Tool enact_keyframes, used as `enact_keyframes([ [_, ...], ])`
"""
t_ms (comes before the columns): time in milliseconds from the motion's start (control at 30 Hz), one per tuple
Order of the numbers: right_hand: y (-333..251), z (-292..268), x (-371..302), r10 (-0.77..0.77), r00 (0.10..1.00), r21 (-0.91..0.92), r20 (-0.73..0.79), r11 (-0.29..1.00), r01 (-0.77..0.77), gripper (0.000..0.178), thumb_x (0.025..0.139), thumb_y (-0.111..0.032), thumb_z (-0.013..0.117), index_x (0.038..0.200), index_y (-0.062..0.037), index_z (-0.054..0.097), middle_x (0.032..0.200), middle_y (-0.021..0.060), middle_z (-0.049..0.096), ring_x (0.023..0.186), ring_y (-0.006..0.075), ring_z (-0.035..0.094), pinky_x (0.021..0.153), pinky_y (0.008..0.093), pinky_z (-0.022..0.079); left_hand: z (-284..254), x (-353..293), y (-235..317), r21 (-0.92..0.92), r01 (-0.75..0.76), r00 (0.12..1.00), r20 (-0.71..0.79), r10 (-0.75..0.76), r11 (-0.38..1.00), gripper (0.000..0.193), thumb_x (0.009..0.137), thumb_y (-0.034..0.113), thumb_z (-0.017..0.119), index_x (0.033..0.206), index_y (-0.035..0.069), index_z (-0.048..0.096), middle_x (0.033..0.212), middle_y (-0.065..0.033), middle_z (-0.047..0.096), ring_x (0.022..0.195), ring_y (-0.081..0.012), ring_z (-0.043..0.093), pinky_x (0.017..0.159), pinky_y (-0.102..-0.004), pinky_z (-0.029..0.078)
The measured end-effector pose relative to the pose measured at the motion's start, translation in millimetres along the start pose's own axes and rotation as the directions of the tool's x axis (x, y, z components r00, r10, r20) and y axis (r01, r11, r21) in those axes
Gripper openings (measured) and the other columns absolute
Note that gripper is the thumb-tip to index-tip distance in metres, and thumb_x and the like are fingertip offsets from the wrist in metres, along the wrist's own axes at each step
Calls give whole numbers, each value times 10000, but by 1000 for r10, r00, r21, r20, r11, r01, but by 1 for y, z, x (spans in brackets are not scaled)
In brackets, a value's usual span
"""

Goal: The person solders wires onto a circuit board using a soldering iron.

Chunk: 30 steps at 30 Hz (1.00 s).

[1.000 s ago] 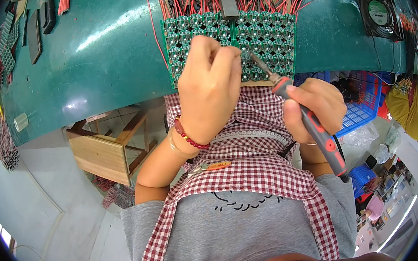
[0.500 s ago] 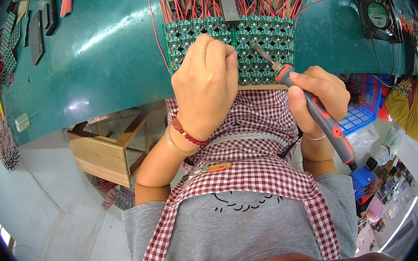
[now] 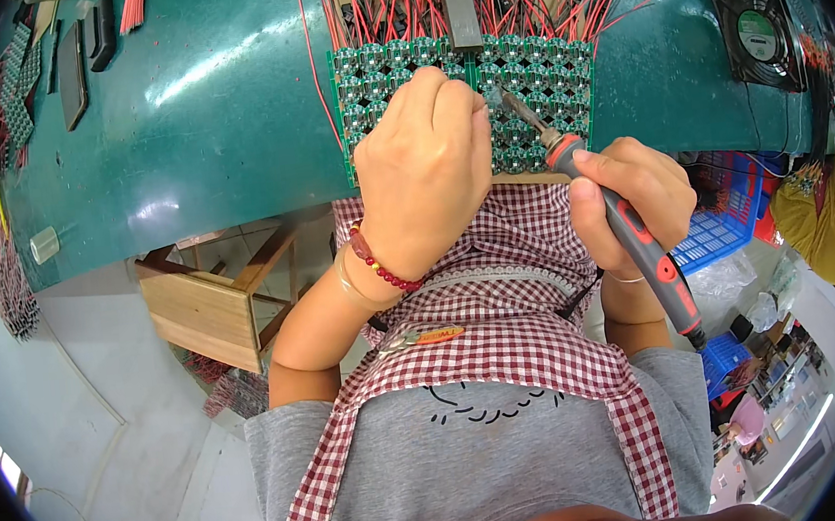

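Green workbench (image 3: 201, 100): circuit panel (image 3: 541, 78) under curled left hand (image 3: 424, 174); right hand (image 3: 633, 200) fisted around soldering iron (image 3: 625, 225), tip on panel.

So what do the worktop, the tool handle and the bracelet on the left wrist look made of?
Worktop: a hard, glossy teal sheet, maybe painted or laminated, since it shows bright glare streaks. Tool handle: likely matte grey plastic with orange rubbery-looking grip patches. Bracelet: small, shiny dark red beads, possibly glass or polished stone; unclear which.
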State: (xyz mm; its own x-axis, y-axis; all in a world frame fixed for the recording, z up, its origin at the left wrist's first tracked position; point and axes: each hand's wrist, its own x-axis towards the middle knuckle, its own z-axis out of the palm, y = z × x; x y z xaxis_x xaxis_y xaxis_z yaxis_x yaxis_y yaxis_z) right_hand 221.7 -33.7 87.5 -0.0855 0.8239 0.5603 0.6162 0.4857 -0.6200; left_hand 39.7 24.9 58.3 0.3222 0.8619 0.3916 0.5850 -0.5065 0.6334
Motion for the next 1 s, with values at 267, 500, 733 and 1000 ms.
enact_keyframes([
  [267, 1, -1, -1, 1, 1000, -12, -4, 1000, -1, 212, 644, 20, 700, 855, 16, 684, 596, 85, 562, 447, 208, 523, 437, 305, 417, 1, 3, 1, 2, -2, 1000, 9, 2, 1000, 127, 762, -29, 695, 790, 32, 587, 751, -84, 553, 626, -262, 579, 549, -362, 456],
  [500, -2, -1, -2, 14, 1000, -9, 4, 1000, -14, 200, 662, 10, 703, 862, 16, 684, 606, 87, 570, 449, 209, 527, 439, 308, 423, 4, 4, -1, 5, -23, 999, 28, 23, 1000, 122, 759, -31, 690, 790, 25, 586, 778, -94, 552, 633, -276, 581, 553, -371, 464],
  [733, -2, -11, 3, 7, 998, -4, -56, 1000, -7, 185, 680, 16, 685, 864, 15, 668, 593, 87, 582, 456, 204, 546, 443, 306, 430, -4, 8, -1, -61, 53, 997, -46, -56, 997, 87, 830, -42, 621, 887, -6, 567, 873, -149, 533, 706, -307, 588, 603, -399, 478],
  [1000, 4, -8, 15, 54, 996, 73, -73, 996, -48, 170, 679, 43, 667, 848, 22, 657, 584, 96, 586, 454, 204, 548, 445, 300, 426, -1, 3, -5, -40, 39, 999, 33, -37, 998, 139, 851, -39, 610, 959, -26, 524, 929, -183, 516, 769, -364, 588, 657, -442, 502],
])
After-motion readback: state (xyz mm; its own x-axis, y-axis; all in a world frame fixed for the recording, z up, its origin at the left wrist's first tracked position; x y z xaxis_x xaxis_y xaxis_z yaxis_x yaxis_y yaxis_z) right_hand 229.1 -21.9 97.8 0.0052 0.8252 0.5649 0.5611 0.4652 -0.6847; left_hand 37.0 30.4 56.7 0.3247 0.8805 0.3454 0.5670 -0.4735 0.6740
